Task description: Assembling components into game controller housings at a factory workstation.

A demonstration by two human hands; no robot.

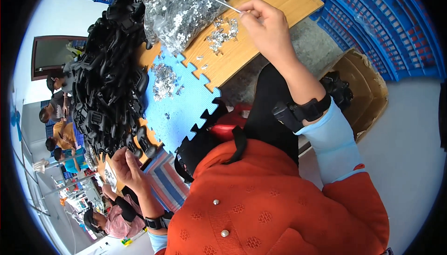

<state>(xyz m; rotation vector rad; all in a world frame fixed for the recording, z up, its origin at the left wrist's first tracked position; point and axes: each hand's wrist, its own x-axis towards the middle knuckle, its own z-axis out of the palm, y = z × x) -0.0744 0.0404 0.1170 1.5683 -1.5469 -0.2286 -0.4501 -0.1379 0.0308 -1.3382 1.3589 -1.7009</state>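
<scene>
My right hand (265, 24) is raised over the wooden table, its fingers pinched on a thin silvery rod (229, 7). The rod's tip reaches toward a clear plastic bag (186, 18) full of small shiny metal pieces. Below it, loose metal pieces (221, 36) lie on the wood. A blue foam mat (186, 97) carries another pile of metal pieces (165, 82). My left hand (129, 169) is at the near left, beside the edge of the black plastic shells (107, 73), with its fingers curled in. Whether anything small sits in those fingers is hidden.
Black shells form a tall heap along the table's left side. Blue crates (377, 22) are stacked at the right, with an open cardboard box (365, 92) near them holding black items. A striped woven bag (167, 178) is beside my lap. Several people sit farther left.
</scene>
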